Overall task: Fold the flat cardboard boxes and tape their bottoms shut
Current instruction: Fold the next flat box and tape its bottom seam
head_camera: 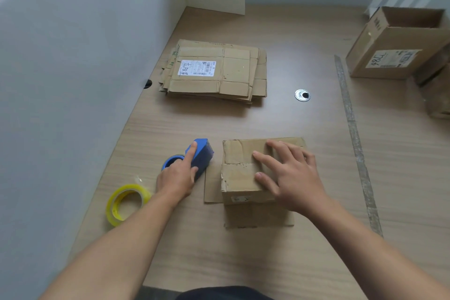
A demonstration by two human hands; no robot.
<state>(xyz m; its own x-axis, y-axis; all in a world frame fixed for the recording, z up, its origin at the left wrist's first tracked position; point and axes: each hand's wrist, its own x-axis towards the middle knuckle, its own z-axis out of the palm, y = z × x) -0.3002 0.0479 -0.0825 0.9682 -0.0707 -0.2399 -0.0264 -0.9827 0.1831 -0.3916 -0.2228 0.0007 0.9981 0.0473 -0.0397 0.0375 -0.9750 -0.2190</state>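
A small cardboard box (pixel 239 178) stands on the table in front of me with its folded flaps facing up. My right hand (pixel 289 175) lies flat on those flaps, fingers spread and straight, pressing them down. Left of the box, my left hand (pixel 179 176) grips a blue tape dispenser (pixel 201 156) that rests on the table, index finger stretched along its top. A stack of flat cardboard boxes (pixel 214 72), the top one with a white label, lies further back.
A loose roll of yellow tape (pixel 126 203) stands near my left forearm. An assembled open box (pixel 399 42) sits at the far right with more cardboard beside it. A grey partition wall runs along the left. A metal cable grommet (pixel 302 95) is set in the table.
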